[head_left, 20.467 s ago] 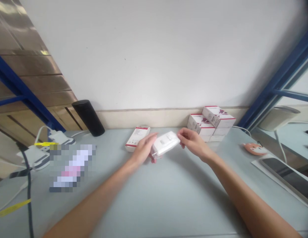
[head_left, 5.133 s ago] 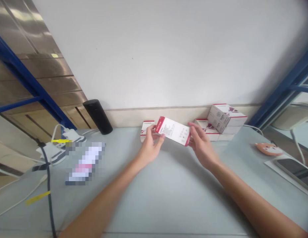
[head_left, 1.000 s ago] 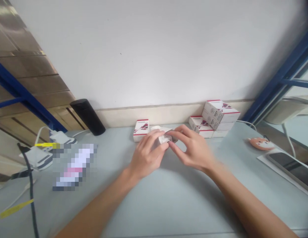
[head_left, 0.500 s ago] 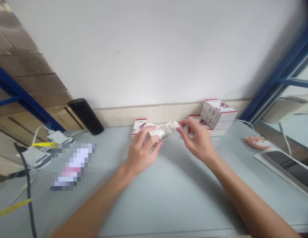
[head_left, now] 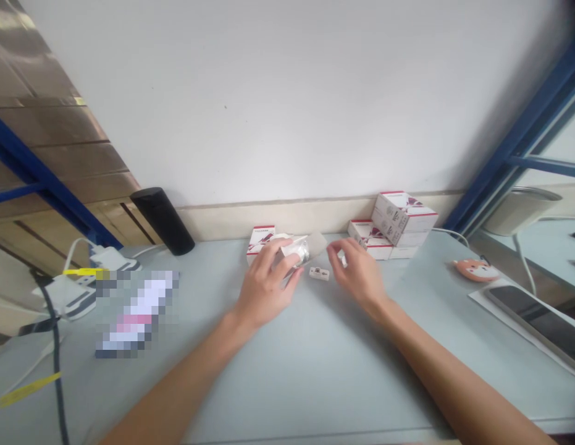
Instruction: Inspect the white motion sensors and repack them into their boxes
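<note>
My left hand is wrapped round a small white box, held tilted above the table. Its open flap points right, and something shiny and silvery shows at that end; the details are blurred. On the table just below the box's open end lies a small white rectangular piece with dark marks on it. My right hand is right of the flap, apart from it, thumb and fingertips close together. A bit of white shows by its fingers; whether it is held is unclear.
Behind my left hand stands a white-and-red carton. More such cartons are stacked at the back right. A black cylinder, power strips with cables and a blurred-out item are left; a phone and orange animal-shaped object right.
My right hand has drawn away from the box's end and slightly down. The small white piece now shows on the table between my hands. My left hand still holds the box in nearly the same place.
</note>
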Motion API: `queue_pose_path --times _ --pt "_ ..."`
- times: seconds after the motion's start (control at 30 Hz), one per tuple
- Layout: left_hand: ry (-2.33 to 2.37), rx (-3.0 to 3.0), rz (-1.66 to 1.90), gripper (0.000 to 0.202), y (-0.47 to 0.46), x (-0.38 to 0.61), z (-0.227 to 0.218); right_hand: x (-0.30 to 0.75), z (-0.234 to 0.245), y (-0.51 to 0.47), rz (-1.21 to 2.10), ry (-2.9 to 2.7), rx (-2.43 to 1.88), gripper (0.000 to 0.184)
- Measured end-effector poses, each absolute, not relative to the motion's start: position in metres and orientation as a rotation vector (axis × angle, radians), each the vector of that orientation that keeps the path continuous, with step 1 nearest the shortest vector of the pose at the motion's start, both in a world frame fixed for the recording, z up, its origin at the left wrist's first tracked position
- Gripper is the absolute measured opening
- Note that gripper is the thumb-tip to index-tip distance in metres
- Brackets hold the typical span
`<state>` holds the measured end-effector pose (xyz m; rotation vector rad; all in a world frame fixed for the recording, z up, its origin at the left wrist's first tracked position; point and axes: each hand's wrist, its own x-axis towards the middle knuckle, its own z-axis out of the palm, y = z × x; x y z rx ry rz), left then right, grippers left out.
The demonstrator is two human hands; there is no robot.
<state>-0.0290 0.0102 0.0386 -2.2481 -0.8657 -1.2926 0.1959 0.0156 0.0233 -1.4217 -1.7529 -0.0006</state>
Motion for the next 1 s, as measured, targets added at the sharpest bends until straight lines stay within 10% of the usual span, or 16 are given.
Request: queue_pose_path --times 1.0 --pt "-0.896 -2.482 -1.088 0.086 0.019 -0.023 -0.001 0.189 0.03 0.017 0.495 -1.538 -1.136 0.016"
